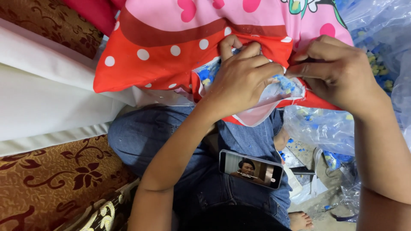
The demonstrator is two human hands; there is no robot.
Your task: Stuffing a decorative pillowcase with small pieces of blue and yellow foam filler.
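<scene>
Up close, the left hand (242, 79) grips the open edge of the red-and-pink pillow cover (171, 47) resting on the lap, while the right hand (336, 70) pinches the same opening beside it; a phone (250, 169) lies on the jeans (145, 137) below

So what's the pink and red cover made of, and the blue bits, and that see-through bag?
The cover looks like smooth printed cloth: it folds and creases softly where the left hand and right hand pinch it. The blue bits look like crumbled foam, though they are too small to be sure. The bag looks like thin clear plastic, shiny and crinkled.
</scene>
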